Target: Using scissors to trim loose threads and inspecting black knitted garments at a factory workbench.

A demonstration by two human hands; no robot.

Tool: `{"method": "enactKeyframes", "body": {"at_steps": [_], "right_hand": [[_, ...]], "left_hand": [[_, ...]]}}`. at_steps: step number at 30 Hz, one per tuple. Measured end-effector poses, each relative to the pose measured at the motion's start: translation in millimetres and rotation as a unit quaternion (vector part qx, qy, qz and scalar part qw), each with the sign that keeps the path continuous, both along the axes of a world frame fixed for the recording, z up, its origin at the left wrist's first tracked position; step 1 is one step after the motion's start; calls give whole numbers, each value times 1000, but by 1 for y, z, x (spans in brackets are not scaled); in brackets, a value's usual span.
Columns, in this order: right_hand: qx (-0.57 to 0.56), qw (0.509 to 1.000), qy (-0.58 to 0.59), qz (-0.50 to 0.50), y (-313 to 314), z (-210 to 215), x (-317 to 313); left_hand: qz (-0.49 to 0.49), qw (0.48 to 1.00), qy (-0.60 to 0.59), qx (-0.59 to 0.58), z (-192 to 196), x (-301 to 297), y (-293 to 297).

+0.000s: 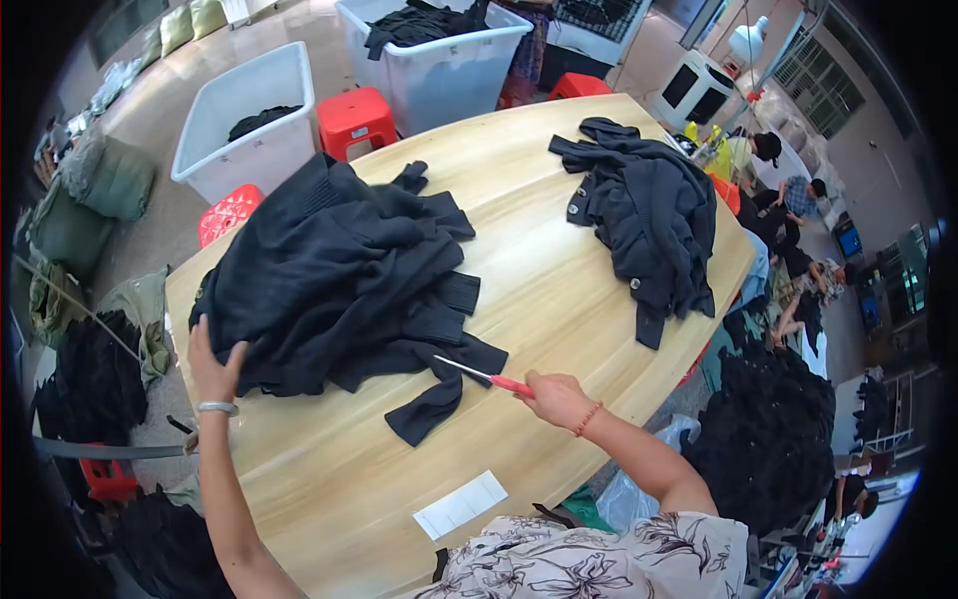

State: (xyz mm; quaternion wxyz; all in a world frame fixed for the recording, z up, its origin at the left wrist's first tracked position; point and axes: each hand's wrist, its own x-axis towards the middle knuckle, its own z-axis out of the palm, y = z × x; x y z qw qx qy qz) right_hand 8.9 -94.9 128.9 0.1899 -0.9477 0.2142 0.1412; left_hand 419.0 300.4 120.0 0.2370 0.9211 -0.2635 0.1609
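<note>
A heap of black knitted garments [329, 270] lies on the left half of the pale wooden table [349, 459], with ribbed cuffs and sleeves sticking out toward the middle. My left hand [213, 371] rests against the heap's near left edge, thumb spread from the fingers, gripping nothing that I can see. In my right hand [559, 401] is a red-handled tool [464, 369] with a long, thin metal end. Its tip points left over a loose black sleeve; whether it touches the cloth I cannot tell. Black buttoned cardigans [654, 215] lie piled at the table's far right.
A white paper strip [461, 504] lies near the table's front edge. Beyond the table stand white bins [249, 125] holding black clothes and a red stool [356, 120]. More black garments [763, 429] are heaped at the right, where other people sit working.
</note>
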Motion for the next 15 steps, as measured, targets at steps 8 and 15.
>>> {"method": "enactKeyframes", "body": {"at_steps": [8, 15], "right_hand": [[-109, 945, 13, -307, -53, 9, -159], [-179, 819, 46, -543, -98, 34, -346]], "left_hand": [[-97, 957, -46, 271, -12, -47, -128], [15, 948, -30, 316, -95, 40, -122]]}}
